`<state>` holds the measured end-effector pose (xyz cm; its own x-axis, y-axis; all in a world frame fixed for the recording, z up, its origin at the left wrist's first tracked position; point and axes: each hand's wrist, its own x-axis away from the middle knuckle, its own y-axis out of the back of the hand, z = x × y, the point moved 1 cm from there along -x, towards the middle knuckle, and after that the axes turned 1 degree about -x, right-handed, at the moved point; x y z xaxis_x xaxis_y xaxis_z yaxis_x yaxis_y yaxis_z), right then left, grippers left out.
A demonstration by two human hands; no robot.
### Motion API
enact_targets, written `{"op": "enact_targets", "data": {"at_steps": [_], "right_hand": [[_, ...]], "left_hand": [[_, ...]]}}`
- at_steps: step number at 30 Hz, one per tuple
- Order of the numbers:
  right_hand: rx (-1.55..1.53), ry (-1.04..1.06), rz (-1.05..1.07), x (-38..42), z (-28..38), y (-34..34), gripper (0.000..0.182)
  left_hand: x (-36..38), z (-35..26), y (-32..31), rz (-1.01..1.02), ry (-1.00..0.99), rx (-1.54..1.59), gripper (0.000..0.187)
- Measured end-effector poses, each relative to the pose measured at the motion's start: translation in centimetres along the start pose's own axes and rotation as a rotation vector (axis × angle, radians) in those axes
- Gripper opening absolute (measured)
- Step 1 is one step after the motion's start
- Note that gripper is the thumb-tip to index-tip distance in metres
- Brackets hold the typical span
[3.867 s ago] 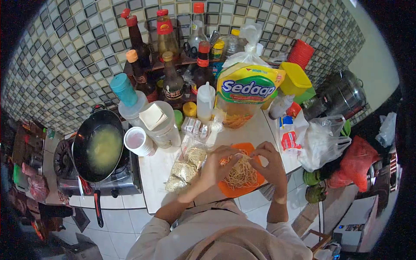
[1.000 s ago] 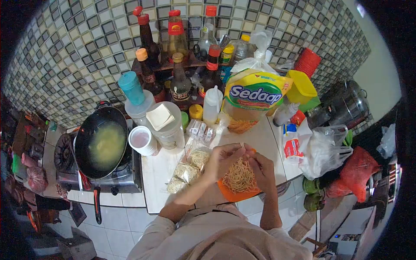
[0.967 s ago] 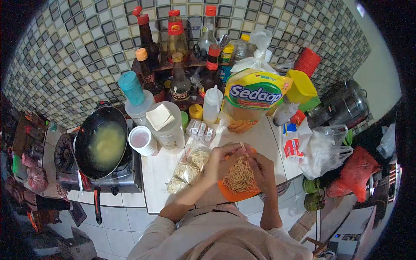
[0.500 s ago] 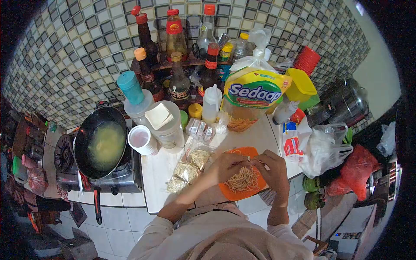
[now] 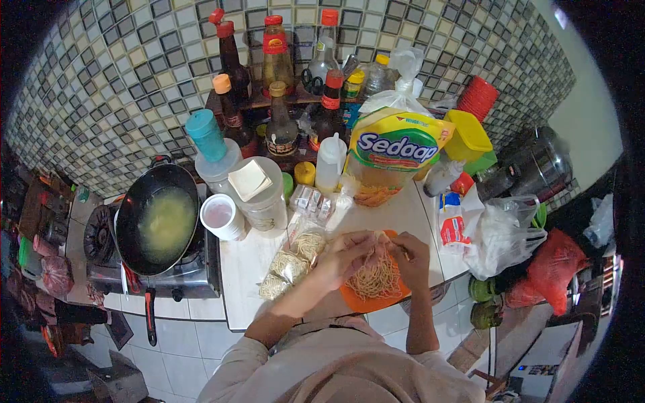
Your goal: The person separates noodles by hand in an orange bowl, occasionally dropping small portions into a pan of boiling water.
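We held our left hand (image 5: 344,258) and right hand (image 5: 410,254) over the orange plastic tray (image 5: 366,303) of thin tan noodles (image 5: 376,279), at the white tiled surface's (image 5: 245,258) front edge, near its right corner. Each grip was narrow, fingertips bunched; we could not tell what they pinched.

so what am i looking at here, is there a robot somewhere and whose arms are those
There's no robot: these are a person's bare hands, seen by one camera worn on the head, looking forward and down. The left hand and right hand work close together over an orange container of noodles. Whatever is between the fingertips is too small to make out. On the white counter lie bagged pale noodles, with a Sedaap pouch behind. Left, a black pan holding yellowish liquid sits on the stove.
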<state>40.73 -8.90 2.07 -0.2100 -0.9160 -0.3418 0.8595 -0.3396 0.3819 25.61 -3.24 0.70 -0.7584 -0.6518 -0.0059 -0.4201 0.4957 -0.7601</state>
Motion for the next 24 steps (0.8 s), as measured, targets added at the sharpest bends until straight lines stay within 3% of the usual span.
{"op": "enact_targets", "data": {"at_steps": [4,6,9,13,15,16,18,22,24], "right_hand": [[0.065,-0.001,-0.01,0.5,0.8,-0.9,0.008],[0.249,0.024,0.05,0.6,1.5,-0.9,0.009],[0.305,0.04,0.017,0.7,2.4,-1.2,0.007],[0.305,0.071,0.023,1.0,2.3,-1.2,0.008],[0.427,0.088,0.115,1.1,2.3,-0.8,0.01],[0.427,0.087,0.116,1.1,2.4,-0.6,0.01],[0.407,0.194,0.117,0.9,2.7,-0.3,0.009],[0.447,0.21,0.145,0.5,3.1,0.7,0.01],[0.515,0.174,0.208,0.2,3.4,1.1,0.011]], "left_hand": [[0.3,-0.3,-1.0,-0.133,-0.009,-0.002,0.024],[0.3,-0.4,-1.3,-0.163,-0.147,-0.302,0.023],[0.2,-0.1,-1.5,-0.163,-0.254,-0.452,0.021],[0.6,0.2,-2.3,-0.255,-0.272,-0.692,0.021],[0.6,0.8,-1.9,-0.296,-0.546,-1.02,0.02],[0.5,0.9,-1.5,-0.296,-0.545,-1.019,0.02],[0.3,1.0,-0.7,-0.222,-0.72,-1.36,0.018],[0.5,0.9,-0.3,-0.198,-0.707,-1.369,0.016],[0.9,0.7,-0.6,-0.114,-0.594,-1.272,0.016]]}}
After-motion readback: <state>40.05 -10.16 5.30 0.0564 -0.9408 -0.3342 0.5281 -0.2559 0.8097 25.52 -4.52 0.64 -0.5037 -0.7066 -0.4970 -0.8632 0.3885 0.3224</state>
